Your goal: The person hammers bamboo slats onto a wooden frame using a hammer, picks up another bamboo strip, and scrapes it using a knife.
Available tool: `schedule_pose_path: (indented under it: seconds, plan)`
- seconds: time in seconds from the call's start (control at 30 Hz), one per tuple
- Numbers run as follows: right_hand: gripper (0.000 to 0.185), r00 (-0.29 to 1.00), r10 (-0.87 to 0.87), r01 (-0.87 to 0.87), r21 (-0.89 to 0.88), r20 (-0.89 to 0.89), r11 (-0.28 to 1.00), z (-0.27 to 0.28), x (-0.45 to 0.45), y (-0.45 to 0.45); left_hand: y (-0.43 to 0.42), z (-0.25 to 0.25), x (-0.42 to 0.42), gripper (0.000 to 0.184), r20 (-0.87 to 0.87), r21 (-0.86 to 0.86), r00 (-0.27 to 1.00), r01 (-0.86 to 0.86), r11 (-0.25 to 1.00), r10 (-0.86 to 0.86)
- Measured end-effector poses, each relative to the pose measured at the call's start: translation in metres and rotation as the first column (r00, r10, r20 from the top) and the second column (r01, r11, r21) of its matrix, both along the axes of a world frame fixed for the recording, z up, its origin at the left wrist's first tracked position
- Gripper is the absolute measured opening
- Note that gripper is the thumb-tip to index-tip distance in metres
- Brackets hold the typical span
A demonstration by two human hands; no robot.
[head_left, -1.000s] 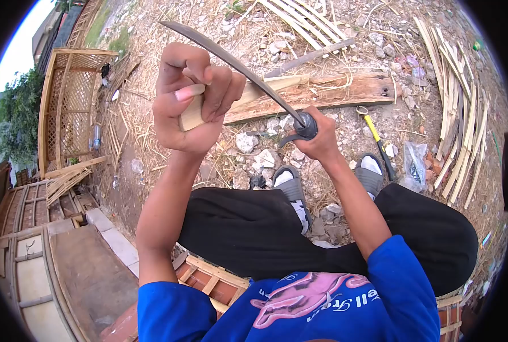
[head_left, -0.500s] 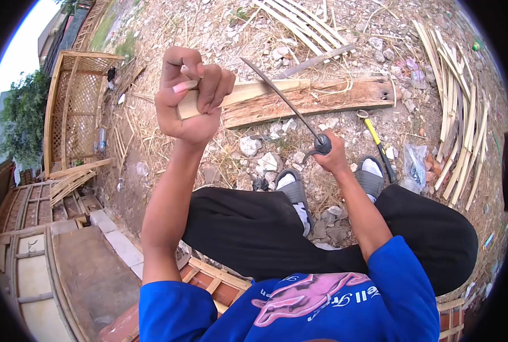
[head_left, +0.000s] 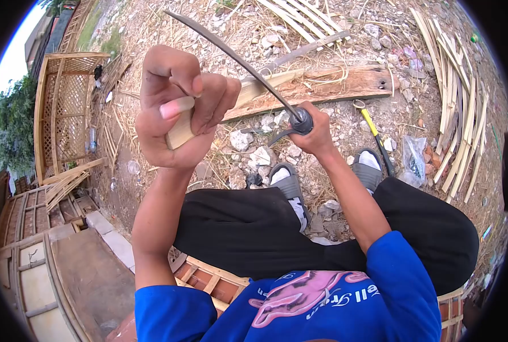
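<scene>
My left hand (head_left: 180, 111) is raised at the middle left, its fingers curled round a pale strip of wood (head_left: 181, 135). One end of the strip shows at the palm; the other extends right, over a rough brown plank (head_left: 356, 84) on the ground. My right hand (head_left: 315, 135) grips the dark handle of a machete (head_left: 240, 61). Its long, slightly curved blade points up and left, passing in front of the strip just beyond my left fingers. Whether the edge touches the wood I cannot tell.
A hammer with a yellow and black handle (head_left: 374, 131) lies by my right foot, near a clear plastic bag (head_left: 415, 159). Bundles of thin wood strips (head_left: 456, 108) lie at right and top. Stones and shavings cover the ground. A lattice wooden frame (head_left: 66, 108) stands at left.
The machete has swung up and left, its tip now higher. Both hands look slightly further left, and my left hand appears larger, closer to the camera. Each keeps its hold.
</scene>
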State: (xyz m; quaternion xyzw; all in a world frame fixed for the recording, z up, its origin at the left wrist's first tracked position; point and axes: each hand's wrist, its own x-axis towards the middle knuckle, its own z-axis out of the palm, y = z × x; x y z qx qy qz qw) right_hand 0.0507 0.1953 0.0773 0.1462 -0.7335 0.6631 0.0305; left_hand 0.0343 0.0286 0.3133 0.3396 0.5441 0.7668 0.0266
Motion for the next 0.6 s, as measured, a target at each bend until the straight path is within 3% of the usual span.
schedule_pose_path:
  seconds: [0.27, 0.6]
  plan:
    - [0.032, 0.999, -0.046, 0.045, 0.049, 0.027, 0.998, -0.057, 0.016, 0.018, -0.005, -0.003, -0.002, 0.014, 0.004, 0.047, 1.0, -0.028, 0.999, 0.027]
    - [0.032, 0.994, -0.073, 0.064, 0.117, 0.078, 0.991, -0.064, 0.033, 0.033, 0.001, 0.002, -0.006, 0.014, -0.009, 0.037, 0.996, -0.088, 0.995, 0.088]
